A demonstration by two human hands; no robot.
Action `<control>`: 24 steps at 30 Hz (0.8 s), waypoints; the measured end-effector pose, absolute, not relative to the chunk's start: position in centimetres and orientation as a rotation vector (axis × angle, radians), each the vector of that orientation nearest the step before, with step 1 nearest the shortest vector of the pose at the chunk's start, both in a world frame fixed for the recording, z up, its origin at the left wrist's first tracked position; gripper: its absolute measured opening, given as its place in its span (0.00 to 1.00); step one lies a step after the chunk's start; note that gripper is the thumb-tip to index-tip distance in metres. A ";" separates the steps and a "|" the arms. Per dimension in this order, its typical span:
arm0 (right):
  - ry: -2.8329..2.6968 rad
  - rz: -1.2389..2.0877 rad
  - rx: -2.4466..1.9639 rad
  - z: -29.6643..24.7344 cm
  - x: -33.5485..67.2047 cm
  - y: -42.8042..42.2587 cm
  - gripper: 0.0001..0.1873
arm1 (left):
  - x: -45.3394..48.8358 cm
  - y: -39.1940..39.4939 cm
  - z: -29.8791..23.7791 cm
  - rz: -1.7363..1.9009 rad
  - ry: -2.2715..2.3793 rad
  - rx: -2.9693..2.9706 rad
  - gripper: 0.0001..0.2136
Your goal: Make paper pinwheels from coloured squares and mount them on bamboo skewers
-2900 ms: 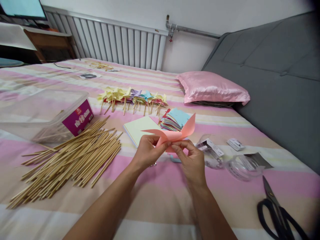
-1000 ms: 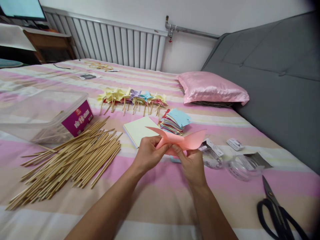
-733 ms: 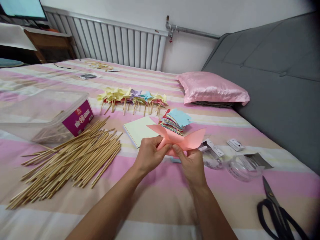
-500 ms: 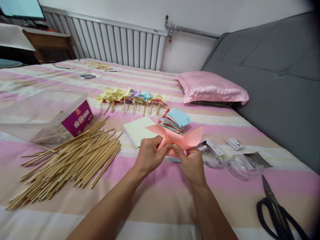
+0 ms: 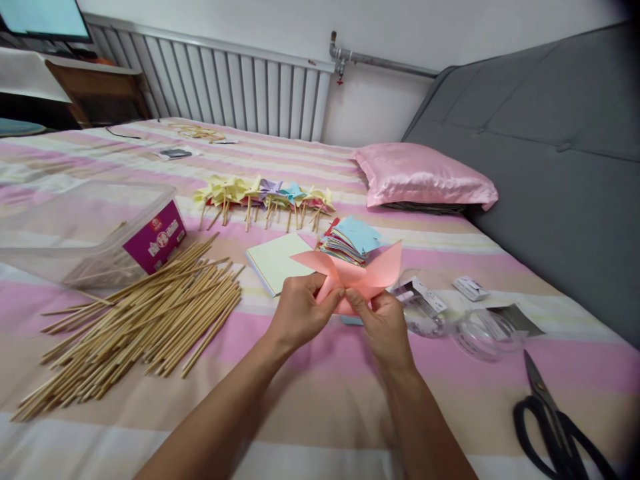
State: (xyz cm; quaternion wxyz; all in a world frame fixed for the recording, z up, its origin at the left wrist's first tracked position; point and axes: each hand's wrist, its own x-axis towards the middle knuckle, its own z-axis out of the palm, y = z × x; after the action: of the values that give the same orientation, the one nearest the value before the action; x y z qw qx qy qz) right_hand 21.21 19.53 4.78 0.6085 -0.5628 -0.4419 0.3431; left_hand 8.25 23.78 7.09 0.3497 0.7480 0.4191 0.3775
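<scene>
A salmon-pink paper pinwheel (image 5: 349, 273), partly folded, is held above the bed between my two hands. My left hand (image 5: 301, 309) pinches its left side, thumb pressed towards the centre. From the right, my right hand (image 5: 383, 325) grips the folded paper, its thumb nearly meeting the other. Two pointed blades flare out to the left and right. What lies under the thumbs is hidden. Behind the paper sit a pad of pale yellow-green sheets (image 5: 277, 257) and a stack of cut coloured papers (image 5: 350, 241) with light blue on top.
Many wooden sticks (image 5: 150, 320) lie at left beside a clear plastic box (image 5: 173, 193). Finished pinwheels (image 5: 270, 190) rest in a row farther back. Round clear containers (image 5: 483, 333) and black-handled scissors (image 5: 547, 413) lie at right. A pink pillow (image 5: 425, 175) leans near the grey headboard (image 5: 530, 113).
The right blade of the pink paper has swung slightly upward and inward, and my right fingers have shifted a little. My left hand stays almost still.
</scene>
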 end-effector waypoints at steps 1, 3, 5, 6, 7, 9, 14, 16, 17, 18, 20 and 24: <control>-1.023 0.789 -1.310 4.8 21.2 19.5 0.16 | 8.3 23.8 7.1 0.979 1.095 1.942 0.18; -1.027 0.781 -1.322 4.8 21.2 19.5 0.16 | 8.3 23.7 7.2 0.989 1.114 1.950 0.18; -1.023 0.780 -1.313 4.8 21.2 19.5 0.15 | 8.3 23.7 7.3 1.000 1.137 1.975 0.18; -1.020 0.785 -1.300 4.8 21.2 19.5 0.15 | 8.3 23.7 7.4 1.005 1.149 1.998 0.18; -1.017 0.794 -1.288 4.8 21.2 19.5 0.14 | 8.3 23.7 7.5 1.013 1.162 2.025 0.18; -1.009 0.812 -1.265 4.8 21.1 19.5 0.14 | 8.4 23.7 7.6 1.035 1.170 2.078 0.18; -1.019 0.813 -1.269 4.9 21.2 19.5 0.14 | 8.4 23.6 7.3 1.077 1.147 2.099 0.18; -1.017 0.806 -1.285 4.9 21.2 19.5 0.14 | 8.5 23.5 7.2 1.081 1.140 2.100 0.17; -1.017 0.803 -1.290 4.9 21.3 19.5 0.15 | 8.5 23.4 7.1 1.081 1.138 2.102 0.17; -1.019 0.802 -1.292 4.9 21.3 19.5 0.15 | 8.5 23.4 7.1 1.081 1.137 2.103 0.17; -1.023 0.799 -1.289 4.9 21.3 19.5 0.15 | 8.5 23.3 7.1 1.072 1.132 2.100 0.18; -1.014 0.806 -1.296 5.0 21.3 19.4 0.15 | 8.5 23.3 7.2 1.061 1.134 2.091 0.18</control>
State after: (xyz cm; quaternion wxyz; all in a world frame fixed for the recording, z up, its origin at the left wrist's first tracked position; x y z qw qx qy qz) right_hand 21.28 19.42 4.97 0.6086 -0.5612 -0.4391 0.3490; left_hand 8.50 23.32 7.19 0.2653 0.7742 0.4196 0.3926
